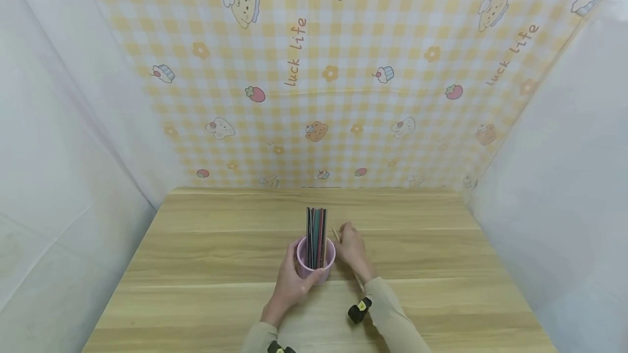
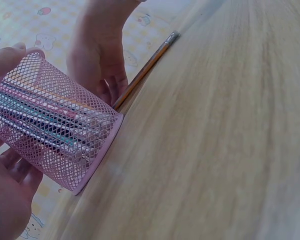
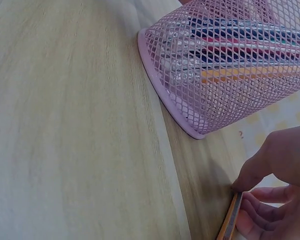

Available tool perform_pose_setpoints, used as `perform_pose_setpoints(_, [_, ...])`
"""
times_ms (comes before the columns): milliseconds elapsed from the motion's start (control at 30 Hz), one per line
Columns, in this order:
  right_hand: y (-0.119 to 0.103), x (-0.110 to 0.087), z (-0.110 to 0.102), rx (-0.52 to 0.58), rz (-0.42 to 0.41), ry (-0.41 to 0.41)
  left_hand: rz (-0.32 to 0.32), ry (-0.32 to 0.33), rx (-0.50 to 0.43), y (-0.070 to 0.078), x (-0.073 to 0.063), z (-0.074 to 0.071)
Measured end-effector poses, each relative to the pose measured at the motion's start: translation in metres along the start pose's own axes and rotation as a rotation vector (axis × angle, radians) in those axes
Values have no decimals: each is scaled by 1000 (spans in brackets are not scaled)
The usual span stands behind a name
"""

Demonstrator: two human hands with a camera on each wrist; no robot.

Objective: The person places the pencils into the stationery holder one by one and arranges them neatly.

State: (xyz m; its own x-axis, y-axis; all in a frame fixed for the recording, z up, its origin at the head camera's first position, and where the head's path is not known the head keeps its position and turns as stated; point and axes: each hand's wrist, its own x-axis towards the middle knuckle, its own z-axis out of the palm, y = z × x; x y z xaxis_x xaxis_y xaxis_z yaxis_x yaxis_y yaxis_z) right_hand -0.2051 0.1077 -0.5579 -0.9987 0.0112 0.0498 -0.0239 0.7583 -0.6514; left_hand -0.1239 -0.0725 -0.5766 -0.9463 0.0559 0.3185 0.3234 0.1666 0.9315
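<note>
A pink mesh pencil cup (image 1: 331, 257) stands upright on the wooden table, with several dark, teal, red and orange pencils (image 1: 316, 233) inside it. My left hand (image 1: 288, 283) grips the cup from its left side, thumb across the near wall and fingers round behind. Just right of the cup, my right hand (image 1: 352, 247) is down at the tabletop. Between its thumb and fingers it pinches an orange pencil with a dark stripe (image 3: 230, 217). That pencil lies along the table, its silver end (image 2: 173, 36) pointing away from the hand in the left wrist view.
The wood-grain table (image 1: 206, 255) reaches back to a yellow checked cloth (image 1: 333, 97) with cartoon prints. White sheets hang on the left (image 1: 64, 151) and right (image 1: 564, 178). A black wrist camera (image 1: 360, 310) sits on the right sleeve.
</note>
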Motion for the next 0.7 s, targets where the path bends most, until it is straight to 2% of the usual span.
perform_pose_setpoints(267, [0, 3, -2, -34, -3, 4, -8, 9, 17, 3, 2, 3])
perform_pose_setpoints(500, [-1, 3, -10, 68, 22, -3, -18, 3, -3, 3, 2, 1])
perform_pose_setpoints(700, [-7, 2, -18, 135, 0, 44, -27, -7, -23, 0, 0, -1])
